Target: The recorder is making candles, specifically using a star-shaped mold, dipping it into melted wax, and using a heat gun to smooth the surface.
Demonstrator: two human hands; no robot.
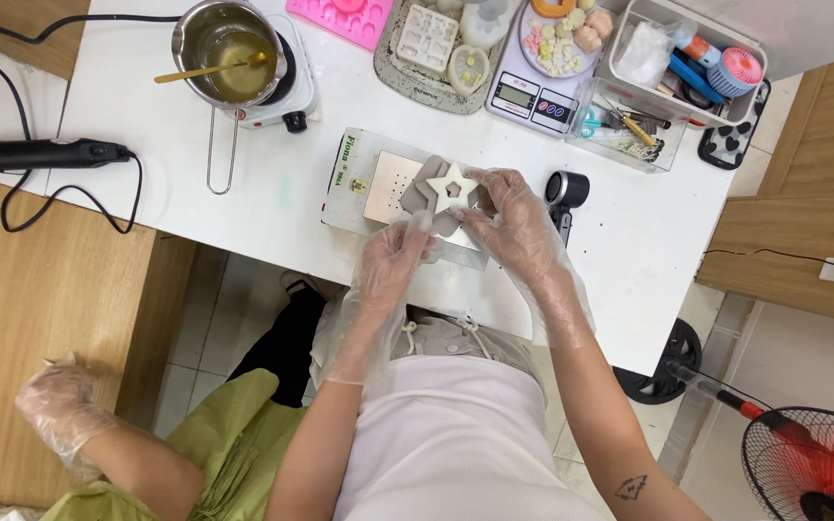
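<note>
Near the table's front edge, gloved left hand (393, 253) and right hand (514, 220) grip a grey star mould (452, 190) atop a flat metal machine (378, 188), apparently mid-release; peeling needs steady, gentle pulling.

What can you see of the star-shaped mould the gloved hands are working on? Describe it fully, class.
The star-shaped mould is a greyish, soft-looking block, probably silicone, with a cream-white five-pointed star set in its top. It lies flat on a small metal plate machine at the white table's front edge. The left hand grips its near edge; the right hand presses its right side. Both wear clear plastic gloves.
</note>
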